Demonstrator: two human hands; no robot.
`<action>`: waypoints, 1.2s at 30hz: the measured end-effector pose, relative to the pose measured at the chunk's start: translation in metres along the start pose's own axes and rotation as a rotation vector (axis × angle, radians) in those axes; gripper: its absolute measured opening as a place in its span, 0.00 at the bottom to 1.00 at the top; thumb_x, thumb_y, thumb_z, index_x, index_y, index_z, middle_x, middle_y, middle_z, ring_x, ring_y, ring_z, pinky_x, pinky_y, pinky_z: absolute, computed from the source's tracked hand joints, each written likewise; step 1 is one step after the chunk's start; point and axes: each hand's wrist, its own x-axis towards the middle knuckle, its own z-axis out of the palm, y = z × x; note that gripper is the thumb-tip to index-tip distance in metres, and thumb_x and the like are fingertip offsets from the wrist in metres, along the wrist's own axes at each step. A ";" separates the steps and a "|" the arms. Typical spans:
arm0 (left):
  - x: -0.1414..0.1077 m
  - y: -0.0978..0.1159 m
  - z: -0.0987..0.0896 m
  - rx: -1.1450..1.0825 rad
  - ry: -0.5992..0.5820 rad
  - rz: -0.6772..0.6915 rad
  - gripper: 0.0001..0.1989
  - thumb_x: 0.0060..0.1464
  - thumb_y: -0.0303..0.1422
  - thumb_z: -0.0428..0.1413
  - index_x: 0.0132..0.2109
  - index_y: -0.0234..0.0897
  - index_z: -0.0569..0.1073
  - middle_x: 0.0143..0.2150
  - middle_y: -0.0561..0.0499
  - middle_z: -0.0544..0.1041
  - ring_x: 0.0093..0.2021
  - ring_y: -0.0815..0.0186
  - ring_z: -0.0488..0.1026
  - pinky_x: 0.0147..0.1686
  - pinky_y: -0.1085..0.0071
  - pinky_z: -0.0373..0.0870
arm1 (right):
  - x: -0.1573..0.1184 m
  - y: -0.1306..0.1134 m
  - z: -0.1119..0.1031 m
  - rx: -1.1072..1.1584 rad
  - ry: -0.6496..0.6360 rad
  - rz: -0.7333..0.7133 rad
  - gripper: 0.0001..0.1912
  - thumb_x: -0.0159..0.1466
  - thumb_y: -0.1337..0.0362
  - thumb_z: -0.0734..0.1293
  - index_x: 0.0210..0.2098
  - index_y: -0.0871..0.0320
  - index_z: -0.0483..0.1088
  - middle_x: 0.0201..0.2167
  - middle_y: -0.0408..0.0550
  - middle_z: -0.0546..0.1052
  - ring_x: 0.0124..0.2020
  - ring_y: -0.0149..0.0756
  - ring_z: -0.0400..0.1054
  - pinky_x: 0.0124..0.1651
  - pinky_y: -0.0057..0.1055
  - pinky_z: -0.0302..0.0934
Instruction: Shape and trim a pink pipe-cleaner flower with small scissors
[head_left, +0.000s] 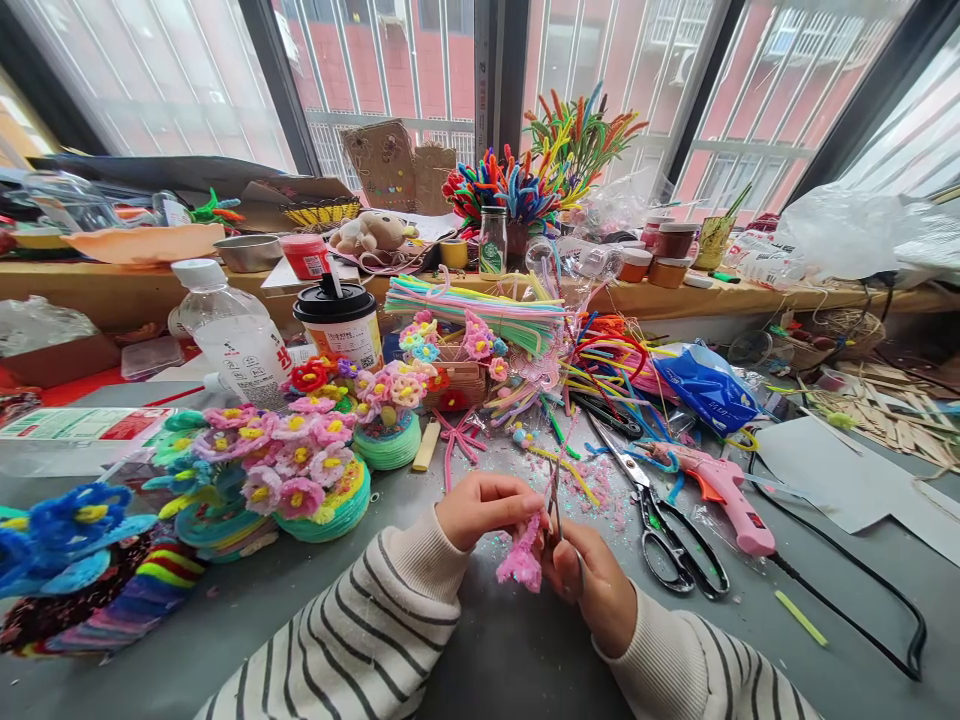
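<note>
My left hand (491,508) is closed on a fuzzy pink pipe cleaner piece (521,560), pinching it near its top so that its wider end hangs down. In my right hand (596,580) is a small pair of scissors (554,495), blades pointing up and away from me, right beside the pink piece. My fingers hide most of the scissor handles. Pink fluff trimmings (581,480) lie scattered on the grey table (517,660) just beyond my hands.
Large black-handled scissors (664,530) and a pink glue gun (720,490) with a black cord lie to the right. Pipe cleaner flower pots (322,500) stand at left, near a plastic bottle (232,330) and a lidded cup (337,322). Pipe cleaner bundles (480,315) lie behind.
</note>
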 end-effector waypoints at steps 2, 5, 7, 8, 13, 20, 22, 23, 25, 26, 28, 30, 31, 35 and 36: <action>0.000 0.000 0.000 -0.002 -0.015 0.001 0.11 0.38 0.36 0.54 0.22 0.30 0.70 0.18 0.52 0.68 0.19 0.74 0.63 0.22 0.76 0.58 | 0.001 -0.001 0.000 -0.006 0.003 -0.008 0.25 0.53 0.43 0.48 0.21 0.59 0.56 0.14 0.37 0.52 0.16 0.25 0.45 0.18 0.23 0.42; 0.000 0.000 0.000 -0.003 -0.019 0.014 0.11 0.39 0.36 0.54 0.22 0.29 0.71 0.18 0.53 0.68 0.19 0.75 0.62 0.22 0.77 0.58 | 0.003 -0.004 0.000 -0.015 0.019 -0.019 0.25 0.53 0.43 0.48 0.20 0.59 0.55 0.15 0.38 0.52 0.17 0.25 0.46 0.19 0.23 0.43; 0.000 0.000 -0.001 0.003 -0.021 0.022 0.11 0.39 0.36 0.54 0.22 0.29 0.71 0.18 0.53 0.67 0.19 0.76 0.62 0.22 0.78 0.58 | 0.004 -0.005 0.000 -0.034 0.021 -0.016 0.24 0.54 0.44 0.49 0.21 0.60 0.56 0.16 0.38 0.53 0.18 0.26 0.46 0.20 0.23 0.43; 0.000 -0.001 -0.001 0.003 -0.024 0.021 0.11 0.39 0.36 0.54 0.22 0.29 0.70 0.18 0.53 0.68 0.20 0.76 0.62 0.22 0.78 0.58 | 0.004 -0.006 -0.001 -0.051 0.022 -0.010 0.24 0.54 0.44 0.49 0.21 0.60 0.57 0.16 0.39 0.53 0.18 0.26 0.46 0.20 0.23 0.43; 0.002 -0.001 -0.002 -0.020 -0.022 0.004 0.12 0.38 0.37 0.55 0.23 0.29 0.70 0.19 0.53 0.68 0.20 0.76 0.63 0.23 0.78 0.59 | 0.004 -0.005 -0.003 -0.143 0.037 0.029 0.25 0.53 0.44 0.50 0.18 0.60 0.56 0.16 0.39 0.55 0.19 0.26 0.48 0.22 0.24 0.45; 0.001 -0.001 -0.002 -0.026 -0.030 0.009 0.11 0.38 0.36 0.54 0.23 0.29 0.70 0.18 0.53 0.69 0.19 0.76 0.63 0.21 0.79 0.58 | 0.005 -0.005 -0.001 -0.133 0.039 0.027 0.25 0.52 0.43 0.50 0.17 0.60 0.55 0.16 0.40 0.54 0.19 0.26 0.47 0.21 0.24 0.44; 0.000 0.000 -0.001 -0.028 -0.031 0.013 0.11 0.38 0.36 0.55 0.22 0.29 0.70 0.18 0.53 0.69 0.19 0.76 0.63 0.21 0.79 0.58 | 0.005 -0.005 0.000 -0.104 0.038 0.010 0.25 0.53 0.43 0.49 0.18 0.60 0.55 0.16 0.39 0.53 0.18 0.26 0.46 0.20 0.24 0.42; 0.000 0.000 0.000 -0.028 -0.033 0.017 0.10 0.37 0.35 0.55 0.22 0.29 0.70 0.17 0.54 0.69 0.18 0.77 0.63 0.20 0.80 0.57 | 0.005 -0.005 0.000 -0.083 0.039 0.004 0.25 0.54 0.44 0.48 0.19 0.60 0.56 0.16 0.39 0.53 0.18 0.26 0.46 0.20 0.24 0.42; -0.001 0.002 0.001 -0.022 -0.041 0.023 0.10 0.37 0.35 0.56 0.21 0.29 0.70 0.16 0.54 0.68 0.18 0.77 0.62 0.20 0.79 0.57 | 0.006 -0.005 0.000 -0.046 0.037 -0.004 0.24 0.54 0.45 0.48 0.21 0.60 0.56 0.15 0.38 0.52 0.18 0.25 0.45 0.20 0.24 0.41; -0.001 0.002 0.002 -0.018 -0.045 0.025 0.10 0.37 0.35 0.56 0.21 0.29 0.70 0.16 0.55 0.68 0.17 0.76 0.62 0.20 0.79 0.57 | 0.006 -0.004 0.000 -0.036 0.035 -0.004 0.24 0.54 0.45 0.48 0.21 0.60 0.55 0.15 0.38 0.52 0.18 0.25 0.45 0.20 0.24 0.41; -0.001 0.003 0.002 -0.010 -0.048 0.032 0.10 0.37 0.35 0.55 0.21 0.29 0.70 0.16 0.54 0.68 0.18 0.76 0.63 0.20 0.79 0.58 | 0.006 -0.004 -0.001 -0.029 0.024 -0.003 0.24 0.54 0.45 0.49 0.21 0.60 0.55 0.15 0.38 0.52 0.18 0.25 0.45 0.19 0.23 0.41; 0.000 0.003 0.001 -0.004 -0.041 0.042 0.10 0.37 0.35 0.55 0.21 0.29 0.71 0.17 0.54 0.69 0.19 0.76 0.63 0.21 0.78 0.58 | 0.005 -0.004 -0.001 -0.034 0.013 0.001 0.24 0.54 0.44 0.48 0.21 0.60 0.55 0.16 0.38 0.52 0.18 0.25 0.45 0.20 0.24 0.41; 0.001 0.003 0.001 -0.002 -0.037 0.045 0.10 0.37 0.35 0.55 0.21 0.29 0.71 0.18 0.53 0.69 0.19 0.75 0.63 0.21 0.78 0.58 | 0.005 -0.004 -0.001 -0.039 0.009 0.004 0.24 0.54 0.44 0.48 0.21 0.60 0.55 0.16 0.38 0.52 0.18 0.26 0.46 0.20 0.24 0.41; 0.002 0.000 -0.001 -0.001 -0.042 0.039 0.10 0.37 0.35 0.55 0.21 0.29 0.70 0.18 0.53 0.69 0.19 0.75 0.63 0.22 0.78 0.59 | 0.005 -0.005 -0.001 -0.085 0.013 0.022 0.25 0.53 0.44 0.49 0.20 0.60 0.56 0.16 0.39 0.53 0.19 0.26 0.47 0.20 0.24 0.42; 0.002 -0.001 -0.001 -0.001 -0.044 0.038 0.10 0.37 0.35 0.55 0.22 0.29 0.70 0.18 0.53 0.69 0.19 0.75 0.63 0.22 0.78 0.58 | 0.005 -0.005 -0.001 -0.099 0.018 0.028 0.25 0.53 0.44 0.49 0.19 0.60 0.56 0.16 0.39 0.53 0.19 0.26 0.47 0.21 0.24 0.42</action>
